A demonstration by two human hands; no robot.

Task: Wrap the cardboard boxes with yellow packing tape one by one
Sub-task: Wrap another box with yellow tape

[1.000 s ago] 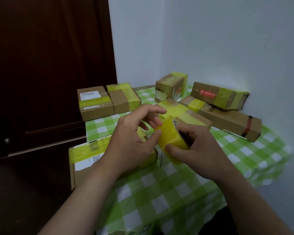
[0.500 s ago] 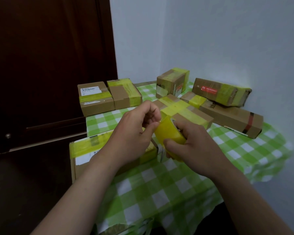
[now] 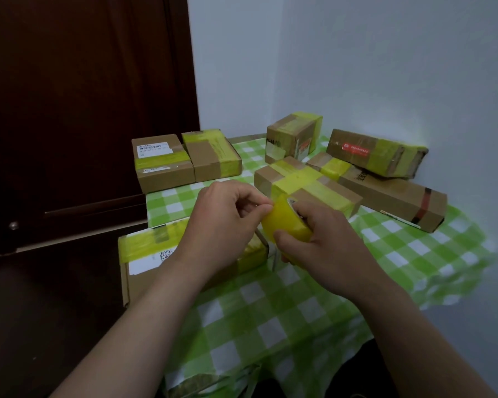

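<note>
Tape roll [image 3: 285, 222] yellow, glossy; right hand [image 3: 325, 242] grips it, left hand [image 3: 227, 225] pinches its edge.

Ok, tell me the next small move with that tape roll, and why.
Probably peel the free end off the yellow tape roll. The right hand grips it, the left hand pinches at its surface, and no loose strip shows yet, so nothing can go onto the cardboard box beneath.
</note>
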